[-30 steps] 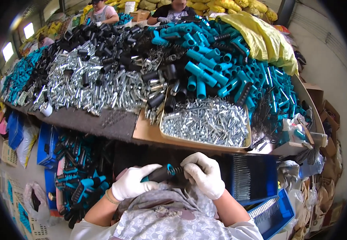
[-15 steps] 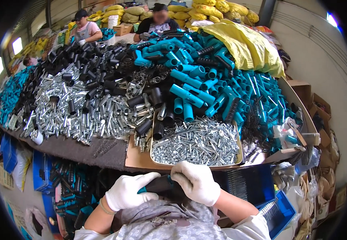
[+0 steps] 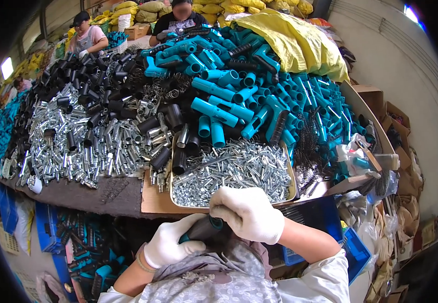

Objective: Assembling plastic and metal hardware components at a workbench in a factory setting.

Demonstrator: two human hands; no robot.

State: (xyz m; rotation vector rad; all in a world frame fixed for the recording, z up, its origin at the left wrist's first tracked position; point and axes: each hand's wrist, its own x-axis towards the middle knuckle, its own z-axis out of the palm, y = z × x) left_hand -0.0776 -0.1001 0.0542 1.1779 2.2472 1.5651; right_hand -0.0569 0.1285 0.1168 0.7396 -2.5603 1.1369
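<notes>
L hand point(image 3: 171, 245), gloved, approx 7 o'clock in view, pointing twd 2, fingers & thumb curled in a grip. L forearm point(image 3: 132, 276) bare, slanting in from 7. R hand point(image 3: 253, 214), also gloved, approx 5, a bit higher, fingers bent twd 10, tips partly hidden. R forearm point(image 3: 312, 243) bare, angled in from 4.

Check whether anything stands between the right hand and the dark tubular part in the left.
Nothing visible does. The right hand is curled beside the upper end of the dark tubular part, which the left hand grips; whether the right hand touches it, I cannot tell.
</notes>
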